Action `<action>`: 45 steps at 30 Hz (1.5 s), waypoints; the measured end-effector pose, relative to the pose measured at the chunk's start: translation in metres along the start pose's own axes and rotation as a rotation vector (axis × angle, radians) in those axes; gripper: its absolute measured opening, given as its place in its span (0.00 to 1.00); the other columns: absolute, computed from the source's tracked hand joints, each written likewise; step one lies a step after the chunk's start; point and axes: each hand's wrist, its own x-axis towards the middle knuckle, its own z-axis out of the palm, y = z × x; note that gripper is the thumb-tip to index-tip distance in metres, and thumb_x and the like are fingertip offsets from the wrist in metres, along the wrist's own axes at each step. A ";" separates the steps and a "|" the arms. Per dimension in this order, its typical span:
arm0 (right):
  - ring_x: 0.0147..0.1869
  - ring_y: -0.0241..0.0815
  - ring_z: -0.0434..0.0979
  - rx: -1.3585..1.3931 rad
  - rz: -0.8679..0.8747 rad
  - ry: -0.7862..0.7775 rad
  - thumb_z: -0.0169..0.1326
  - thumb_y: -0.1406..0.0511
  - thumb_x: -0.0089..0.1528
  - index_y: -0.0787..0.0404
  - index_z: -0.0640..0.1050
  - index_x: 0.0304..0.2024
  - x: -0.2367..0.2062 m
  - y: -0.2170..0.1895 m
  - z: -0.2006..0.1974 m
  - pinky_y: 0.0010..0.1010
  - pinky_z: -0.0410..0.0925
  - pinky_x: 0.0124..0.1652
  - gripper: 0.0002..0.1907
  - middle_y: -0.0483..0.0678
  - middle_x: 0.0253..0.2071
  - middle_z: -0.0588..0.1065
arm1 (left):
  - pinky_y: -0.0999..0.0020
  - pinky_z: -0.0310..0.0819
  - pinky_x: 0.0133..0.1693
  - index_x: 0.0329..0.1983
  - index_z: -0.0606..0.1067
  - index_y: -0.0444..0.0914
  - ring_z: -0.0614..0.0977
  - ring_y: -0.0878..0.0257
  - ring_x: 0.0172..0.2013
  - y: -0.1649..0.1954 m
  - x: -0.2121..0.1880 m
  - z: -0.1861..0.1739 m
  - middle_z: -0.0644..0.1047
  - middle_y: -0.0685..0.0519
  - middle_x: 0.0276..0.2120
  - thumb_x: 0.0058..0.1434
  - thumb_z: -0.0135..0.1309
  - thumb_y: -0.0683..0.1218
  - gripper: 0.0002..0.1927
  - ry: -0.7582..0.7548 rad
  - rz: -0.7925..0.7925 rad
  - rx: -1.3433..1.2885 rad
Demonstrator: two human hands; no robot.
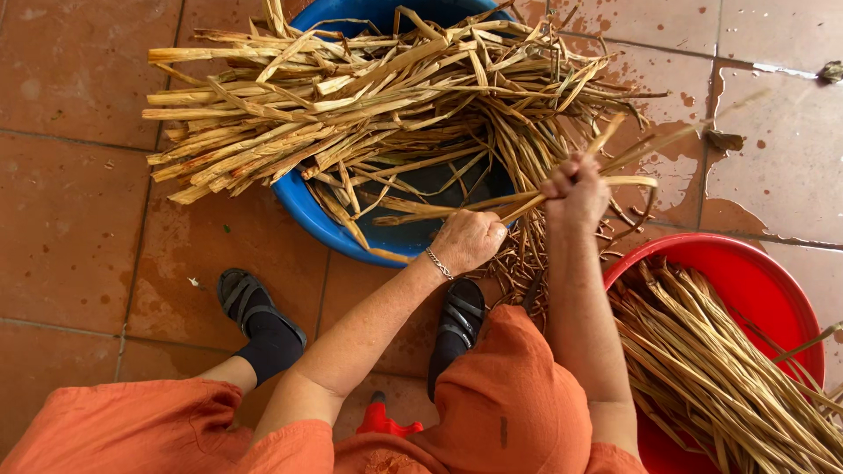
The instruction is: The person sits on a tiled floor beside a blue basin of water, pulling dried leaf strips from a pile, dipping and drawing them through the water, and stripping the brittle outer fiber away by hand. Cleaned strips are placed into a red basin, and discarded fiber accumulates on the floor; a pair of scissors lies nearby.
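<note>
My left hand (468, 239), with a silver bracelet at the wrist, is closed on a tan dried plant strip (439, 213) over the near rim of the blue basin (303, 206). My right hand (575, 190) grips the same strip further along, with its blurred ends (632, 149) sticking up to the right. A big bundle of dried strips (351, 105) lies across the blue basin, spilling over its left rim. Dark water shows inside the basin under the strips.
A red basin (746, 272) at my right holds several long strips (720, 377). A loose heap of thin strips (518, 263) lies on the wet terracotta tile floor (70, 219) between the basins. My sandalled feet (255, 320) rest below the blue basin.
</note>
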 end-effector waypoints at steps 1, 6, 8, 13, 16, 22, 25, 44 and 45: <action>0.20 0.30 0.58 -0.014 -0.021 0.041 0.44 0.64 0.72 0.63 0.74 0.39 0.010 -0.003 -0.006 0.26 0.54 0.19 0.12 0.42 0.24 0.69 | 0.58 0.76 0.26 0.23 0.76 0.35 0.77 0.54 0.16 -0.001 -0.003 0.001 0.74 0.46 0.15 0.64 0.42 0.46 0.18 -0.009 -0.033 -0.013; 0.19 0.30 0.57 0.054 -0.111 0.122 0.46 0.66 0.71 0.64 0.75 0.40 0.063 -0.039 -0.046 0.26 0.52 0.18 0.09 0.42 0.22 0.68 | 0.56 0.77 0.28 0.22 0.76 0.34 0.80 0.52 0.20 -0.006 -0.016 0.002 0.76 0.45 0.18 0.62 0.46 0.47 0.16 0.088 0.032 -0.023; 0.19 0.31 0.57 0.094 -0.129 0.143 0.45 0.67 0.71 0.65 0.75 0.40 0.080 -0.048 -0.060 0.26 0.51 0.18 0.09 0.42 0.22 0.68 | 0.55 0.78 0.30 0.25 0.77 0.34 0.81 0.50 0.21 -0.006 -0.017 0.007 0.76 0.44 0.18 0.62 0.46 0.46 0.15 0.122 0.059 -0.002; 0.17 0.31 0.55 0.154 -0.152 0.245 0.46 0.66 0.70 0.64 0.73 0.37 0.103 -0.069 -0.094 0.26 0.48 0.17 0.09 0.41 0.19 0.66 | 0.54 0.78 0.29 0.25 0.75 0.36 0.81 0.51 0.21 -0.013 -0.013 0.020 0.77 0.45 0.18 0.62 0.46 0.47 0.14 0.026 0.042 0.021; 0.17 0.32 0.55 0.147 -0.161 0.290 0.44 0.67 0.70 0.64 0.73 0.37 0.110 -0.084 -0.109 0.26 0.48 0.18 0.09 0.41 0.19 0.66 | 0.55 0.78 0.28 0.23 0.73 0.37 0.80 0.51 0.21 -0.024 -0.020 0.021 0.77 0.46 0.19 0.64 0.45 0.47 0.15 -0.005 0.021 0.050; 0.16 0.31 0.53 0.142 -0.192 0.312 0.43 0.68 0.68 0.62 0.73 0.36 0.128 -0.098 -0.128 0.25 0.47 0.17 0.08 0.41 0.18 0.65 | 0.57 0.77 0.28 0.24 0.73 0.38 0.79 0.55 0.21 -0.050 -0.044 0.007 0.74 0.48 0.17 0.64 0.44 0.46 0.14 0.012 0.028 0.056; 0.16 0.31 0.52 0.153 -0.232 0.393 0.43 0.69 0.68 0.64 0.74 0.37 0.131 -0.094 -0.123 0.25 0.46 0.17 0.09 0.42 0.19 0.67 | 0.59 0.76 0.26 0.25 0.73 0.38 0.78 0.57 0.20 -0.057 -0.042 0.005 0.74 0.49 0.16 0.64 0.43 0.45 0.13 -0.025 0.009 0.032; 0.18 0.29 0.61 -0.617 0.067 -0.255 0.54 0.56 0.70 0.63 0.80 0.39 -0.023 0.005 0.018 0.22 0.54 0.18 0.16 0.44 0.24 0.72 | 0.71 0.78 0.28 0.34 0.79 0.33 0.79 0.67 0.24 -0.058 0.057 -0.004 0.78 0.52 0.23 0.68 0.42 0.46 0.17 -0.305 -0.290 -0.905; 0.18 0.28 0.57 -0.577 0.038 -0.278 0.56 0.57 0.71 0.64 0.81 0.38 -0.020 0.013 0.016 0.23 0.51 0.18 0.16 0.42 0.21 0.67 | 0.70 0.77 0.27 0.33 0.79 0.33 0.78 0.66 0.22 -0.054 0.059 -0.003 0.78 0.52 0.22 0.68 0.41 0.47 0.18 -0.331 -0.300 -0.938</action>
